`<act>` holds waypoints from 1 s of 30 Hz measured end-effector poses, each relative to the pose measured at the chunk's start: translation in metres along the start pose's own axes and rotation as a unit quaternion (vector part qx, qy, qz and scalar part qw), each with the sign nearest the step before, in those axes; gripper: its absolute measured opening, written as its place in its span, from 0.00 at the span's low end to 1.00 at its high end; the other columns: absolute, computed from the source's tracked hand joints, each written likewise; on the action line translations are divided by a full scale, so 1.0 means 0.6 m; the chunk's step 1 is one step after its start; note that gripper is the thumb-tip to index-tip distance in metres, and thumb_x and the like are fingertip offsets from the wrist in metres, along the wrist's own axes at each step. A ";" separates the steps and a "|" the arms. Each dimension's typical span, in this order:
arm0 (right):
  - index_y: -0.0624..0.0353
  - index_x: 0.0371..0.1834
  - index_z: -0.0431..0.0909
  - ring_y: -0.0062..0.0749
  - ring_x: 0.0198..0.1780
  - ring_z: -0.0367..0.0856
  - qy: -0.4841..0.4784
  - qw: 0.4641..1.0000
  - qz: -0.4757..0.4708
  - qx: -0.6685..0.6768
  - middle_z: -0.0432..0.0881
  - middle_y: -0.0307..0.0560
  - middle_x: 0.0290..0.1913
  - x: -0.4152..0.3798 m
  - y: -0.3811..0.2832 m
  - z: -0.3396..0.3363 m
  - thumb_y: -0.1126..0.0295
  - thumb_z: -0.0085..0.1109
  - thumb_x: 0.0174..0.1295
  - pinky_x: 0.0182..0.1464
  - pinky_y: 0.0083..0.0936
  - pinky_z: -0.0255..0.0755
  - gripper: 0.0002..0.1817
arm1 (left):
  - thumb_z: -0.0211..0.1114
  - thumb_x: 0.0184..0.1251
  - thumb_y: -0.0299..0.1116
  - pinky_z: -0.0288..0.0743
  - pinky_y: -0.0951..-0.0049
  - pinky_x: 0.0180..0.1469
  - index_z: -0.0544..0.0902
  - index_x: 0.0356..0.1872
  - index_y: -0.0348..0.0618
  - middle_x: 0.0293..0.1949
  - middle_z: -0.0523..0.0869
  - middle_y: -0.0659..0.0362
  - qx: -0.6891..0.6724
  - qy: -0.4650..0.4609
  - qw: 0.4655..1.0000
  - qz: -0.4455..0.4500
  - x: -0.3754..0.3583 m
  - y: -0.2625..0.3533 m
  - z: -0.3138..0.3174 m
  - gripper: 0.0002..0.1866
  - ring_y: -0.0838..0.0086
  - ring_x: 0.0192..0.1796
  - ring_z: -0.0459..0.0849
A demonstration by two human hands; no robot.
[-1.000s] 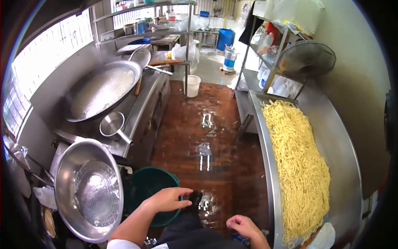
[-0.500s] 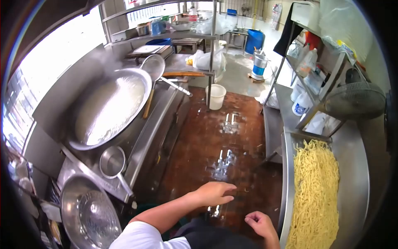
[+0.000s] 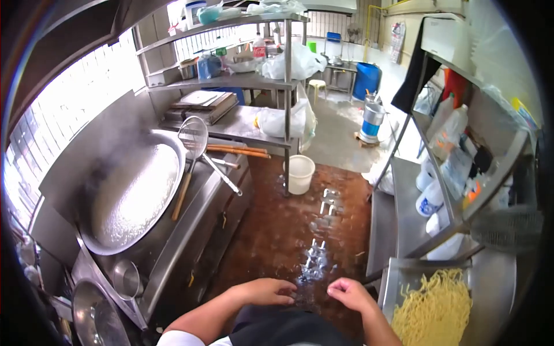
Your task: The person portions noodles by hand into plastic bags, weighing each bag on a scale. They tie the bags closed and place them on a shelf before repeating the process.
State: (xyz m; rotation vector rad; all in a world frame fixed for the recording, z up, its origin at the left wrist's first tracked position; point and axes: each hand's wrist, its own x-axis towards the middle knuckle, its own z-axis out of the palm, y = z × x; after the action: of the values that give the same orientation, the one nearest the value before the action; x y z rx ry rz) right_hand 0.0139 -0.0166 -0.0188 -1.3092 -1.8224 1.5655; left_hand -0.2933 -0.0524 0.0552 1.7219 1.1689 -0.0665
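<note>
Now that fewer noodles (image 3: 434, 314) show, both hands (image 3: 268, 291) (image 3: 352, 295) hang empty — fingers (image 3: 281, 285) loosely curled.

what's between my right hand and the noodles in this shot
In the head view, some brown floor shows between your right hand and the noodles, then the side of the metal tray.

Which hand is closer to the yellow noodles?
Right. In the picture, the right hand is left of the noodles, not touching; the left hand is farther left.
</note>
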 end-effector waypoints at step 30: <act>0.61 0.44 0.82 0.20 0.34 0.82 -0.013 0.990 0.137 -0.018 0.85 0.39 0.34 0.790 -0.063 -0.447 0.62 0.68 0.61 0.38 0.19 0.76 0.15 | 0.61 0.62 0.34 0.81 0.62 0.39 0.84 0.47 0.38 0.46 0.86 0.47 0.046 0.279 0.905 -0.316 0.774 -0.422 -1.168 0.15 0.63 0.37 0.89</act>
State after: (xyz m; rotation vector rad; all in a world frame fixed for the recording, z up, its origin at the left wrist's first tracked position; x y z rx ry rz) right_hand -0.0168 0.5284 -0.0306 -1.6205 -1.7508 1.7002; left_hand -0.5451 0.7849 -0.0248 1.4034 2.1557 -0.0200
